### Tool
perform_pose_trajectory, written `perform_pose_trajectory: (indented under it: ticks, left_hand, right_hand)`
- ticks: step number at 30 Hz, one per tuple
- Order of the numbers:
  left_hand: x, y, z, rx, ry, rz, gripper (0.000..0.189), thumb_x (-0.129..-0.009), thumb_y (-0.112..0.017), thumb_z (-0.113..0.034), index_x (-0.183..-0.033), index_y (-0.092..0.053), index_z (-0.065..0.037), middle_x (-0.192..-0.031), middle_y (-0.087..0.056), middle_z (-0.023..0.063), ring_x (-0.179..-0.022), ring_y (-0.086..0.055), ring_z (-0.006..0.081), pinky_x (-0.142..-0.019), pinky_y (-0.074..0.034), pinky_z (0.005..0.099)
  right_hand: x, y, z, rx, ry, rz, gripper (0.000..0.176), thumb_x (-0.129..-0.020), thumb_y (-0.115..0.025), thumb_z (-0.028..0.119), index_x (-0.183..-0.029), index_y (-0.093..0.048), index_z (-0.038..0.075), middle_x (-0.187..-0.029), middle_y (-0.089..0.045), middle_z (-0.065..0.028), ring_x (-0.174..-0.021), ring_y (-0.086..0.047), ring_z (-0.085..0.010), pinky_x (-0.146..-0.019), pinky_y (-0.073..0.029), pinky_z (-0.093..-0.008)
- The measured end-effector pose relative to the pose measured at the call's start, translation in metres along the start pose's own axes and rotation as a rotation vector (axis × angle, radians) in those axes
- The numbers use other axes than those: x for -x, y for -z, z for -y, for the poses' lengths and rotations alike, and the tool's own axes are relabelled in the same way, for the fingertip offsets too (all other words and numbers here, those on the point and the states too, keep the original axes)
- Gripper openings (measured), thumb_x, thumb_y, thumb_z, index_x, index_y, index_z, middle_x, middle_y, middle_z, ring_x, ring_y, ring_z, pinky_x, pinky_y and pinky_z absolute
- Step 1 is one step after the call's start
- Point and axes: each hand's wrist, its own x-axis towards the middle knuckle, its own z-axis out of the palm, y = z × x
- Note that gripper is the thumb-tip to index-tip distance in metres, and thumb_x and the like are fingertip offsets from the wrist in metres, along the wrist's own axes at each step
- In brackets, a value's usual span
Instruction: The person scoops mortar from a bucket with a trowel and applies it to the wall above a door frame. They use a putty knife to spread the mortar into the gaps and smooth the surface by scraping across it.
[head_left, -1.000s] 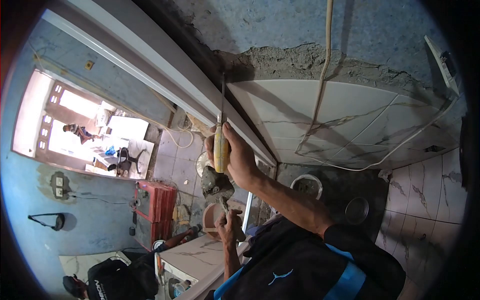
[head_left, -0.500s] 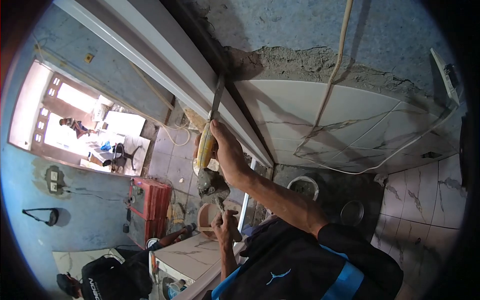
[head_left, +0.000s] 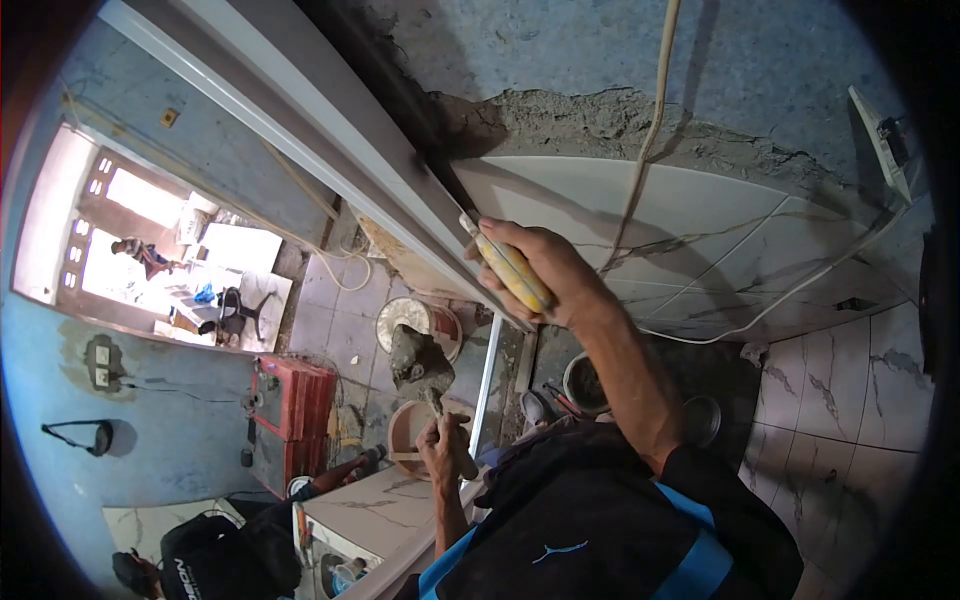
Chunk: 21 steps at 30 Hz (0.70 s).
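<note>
We're at the edge of the long white frame (head_left: 330,130), right hand (head_left: 565,275) gripping yellow-handled tool (head_left: 515,265), left hand (head_left: 442,450) gripping mortar-loaded trowel (head_left: 434,402); next likely needs load level.

black top (head_left: 610,500) | short black sleeve (head_left: 735,510) | blue bands (head_left: 700,568) | small blue logo (head_left: 558,551)

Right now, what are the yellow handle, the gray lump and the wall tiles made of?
The yellow handle looks like smooth plastic with gray smudges, though painted wood is possible. The gray lump looks like damp cement mix: dull, rough and clumpy. The wall tiles look like smooth glazed ceramic, maybe porcelain: pale, with dark marble-like streaks and straight joints.
</note>
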Motion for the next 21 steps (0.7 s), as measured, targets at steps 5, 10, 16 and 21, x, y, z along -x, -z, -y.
perform_pose_trajectory:
  ticks: [5, 10, 16, 21]
  left_hand:
    - [0.0, -0.007, -0.001, -0.005, 0.002, 0.004, 0.035, -0.093, -0.057, -0.03, -0.081, -0.065, 0.001, -0.057, -0.053, 0.0018, -0.05, -0.048, 0.0087, -0.046, -0.035, 0.0235]
    - [0.003, -0.01, -0.007, 0.056, -0.02, 0.011, 0.034, -0.091, -0.059, -0.029, -0.078, -0.066, 0.002, -0.055, -0.052, 0.0009, -0.047, -0.046, 0.0074, -0.044, -0.035, 0.0224]
    - [0.005, -0.004, -0.005, 0.053, -0.032, 0.03, 0.033, -0.091, -0.059, -0.029, -0.078, -0.066, 0.001, -0.056, -0.053, 0.0011, -0.048, -0.048, 0.0078, -0.045, -0.036, 0.0225]
    - [0.006, 0.002, -0.004, 0.016, 0.011, 0.07, 0.033, -0.091, -0.059, -0.029, -0.079, -0.066, 0.001, -0.057, -0.056, 0.0023, -0.048, -0.05, 0.0084, -0.045, -0.037, 0.0227]
  right_hand:
    - [0.027, 0.009, 0.003, 0.384, 0.131, -0.144, 0.039, -0.091, -0.056, 0.037, -0.095, -0.057, -0.002, -0.069, -0.056, -0.0081, -0.043, -0.052, -0.0142, -0.039, -0.042, -0.0266]
    - [0.004, 0.018, -0.031, 1.258, 0.939, -0.687, 0.031, -0.085, -0.064, 0.025, -0.098, -0.057, -0.002, -0.075, -0.059, -0.0142, -0.065, -0.063, -0.0301, -0.057, -0.051, -0.034]
    - [-0.002, 0.013, -0.015, 1.565, 1.028, -0.788, 0.035, -0.08, -0.069, 0.02, -0.108, -0.059, 0.002, -0.087, -0.061, -0.0109, -0.074, -0.063, -0.0249, -0.059, -0.052, -0.0335]
    - [-0.007, 0.012, 0.014, 1.576, 0.954, -0.675, 0.033, -0.079, -0.07, 0.021, -0.107, -0.063, 0.006, -0.095, -0.064, -0.0102, -0.079, -0.064, -0.0262, -0.066, -0.053, -0.0348]
